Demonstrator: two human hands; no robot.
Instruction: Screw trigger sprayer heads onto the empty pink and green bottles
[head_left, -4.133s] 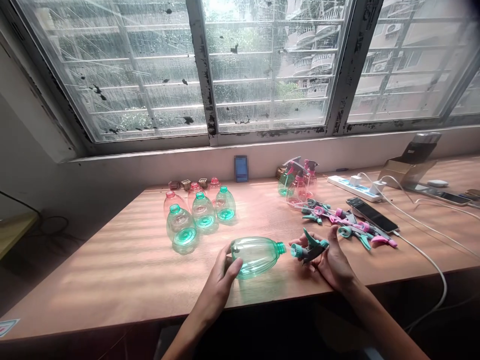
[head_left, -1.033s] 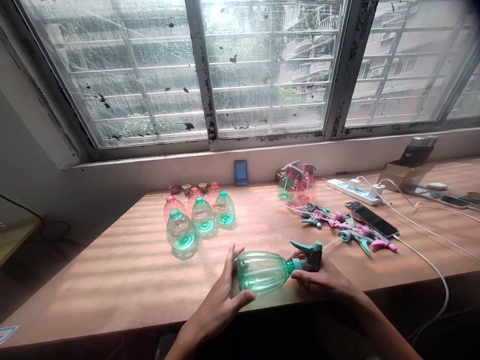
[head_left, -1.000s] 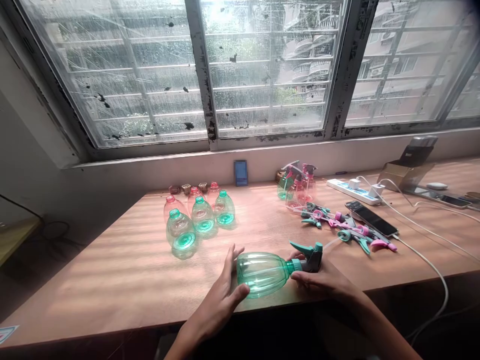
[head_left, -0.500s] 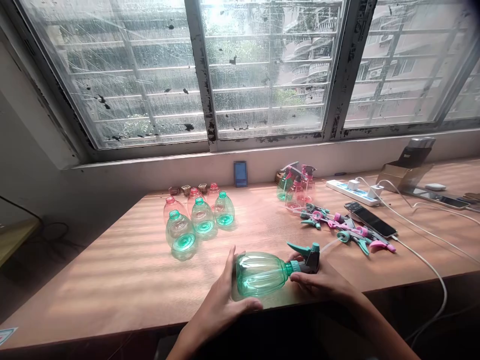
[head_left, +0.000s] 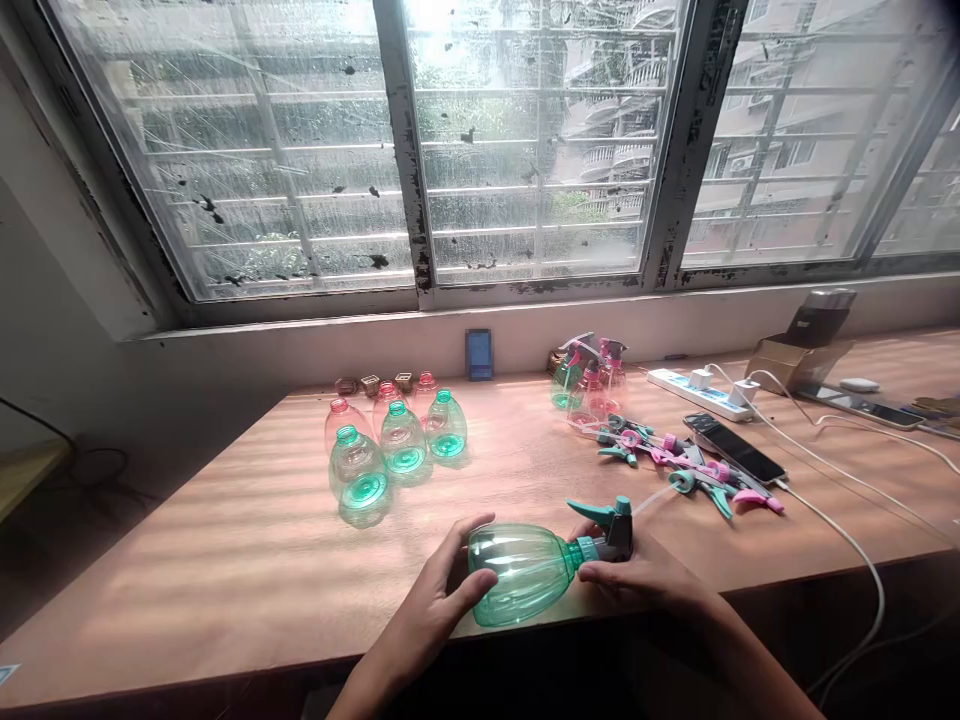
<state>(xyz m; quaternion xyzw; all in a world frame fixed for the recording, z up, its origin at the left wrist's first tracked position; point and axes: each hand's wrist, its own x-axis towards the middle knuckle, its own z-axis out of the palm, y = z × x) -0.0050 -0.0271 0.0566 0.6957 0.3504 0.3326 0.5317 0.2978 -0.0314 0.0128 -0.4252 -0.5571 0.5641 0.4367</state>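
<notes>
A clear green spray bottle (head_left: pixel 521 575) lies sideways over the desk's front edge, its neck pointing right. My left hand (head_left: pixel 426 598) is closed around its base end, thumb on the near side and fingers partly hidden behind. At the neck sits a trigger spray head (head_left: pixel 616 532), dark with a green lever and collar. My right hand (head_left: pixel 654 572) grips the collar, thumb in front; its other fingers are mostly hidden. Left of these stand open-topped green bottles (head_left: pixel 403 440) and pink bottles (head_left: pixel 340 420).
Loose trigger spray heads (head_left: pixel 690 465) lie heaped to the right, beside a black phone (head_left: pixel 735 447) on a white cable. Assembled spray bottles (head_left: pixel 590 385) stand behind them. A white power strip (head_left: pixel 697 392), a cardboard box (head_left: pixel 795 358) and a small blue box (head_left: pixel 478 355) are farther back.
My left fingers and thumb have closed in on the bottle's base from a wider spread. The bottle has shifted slightly down in view. My right hand stays at the collar.
</notes>
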